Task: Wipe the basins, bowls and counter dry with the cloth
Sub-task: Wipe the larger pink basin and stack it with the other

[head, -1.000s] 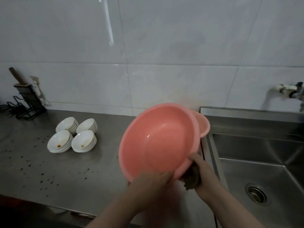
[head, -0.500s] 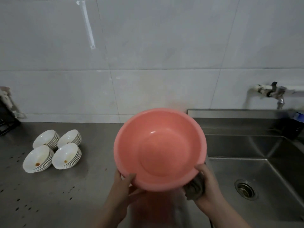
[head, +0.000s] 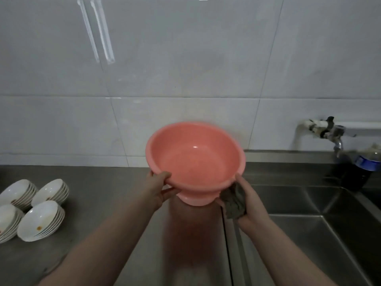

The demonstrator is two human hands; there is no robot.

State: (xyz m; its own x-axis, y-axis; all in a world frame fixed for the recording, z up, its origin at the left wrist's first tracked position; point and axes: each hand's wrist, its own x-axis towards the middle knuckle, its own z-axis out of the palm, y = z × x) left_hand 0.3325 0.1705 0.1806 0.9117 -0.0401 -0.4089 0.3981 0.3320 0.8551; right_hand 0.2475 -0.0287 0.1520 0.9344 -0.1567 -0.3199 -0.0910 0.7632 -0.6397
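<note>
**Pink basin held over the worktop**

The pink basin (head: 195,162) is upright, tilted slightly toward the camera, above the worktop's (head: 99,195) right edge. A crumpled grey cloth (head: 235,203) touches its lower right side. Four stacks of white bowls (head: 39,219) sit near the left edge.

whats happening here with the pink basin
A person holds a round pink plastic basin up over the steel counter, next to the steel sink. The left hand grips its near rim, while the right hand holds a crumpled grey cloth against its underside. Four stacks of white bowls sit on the counter to the left.
</note>
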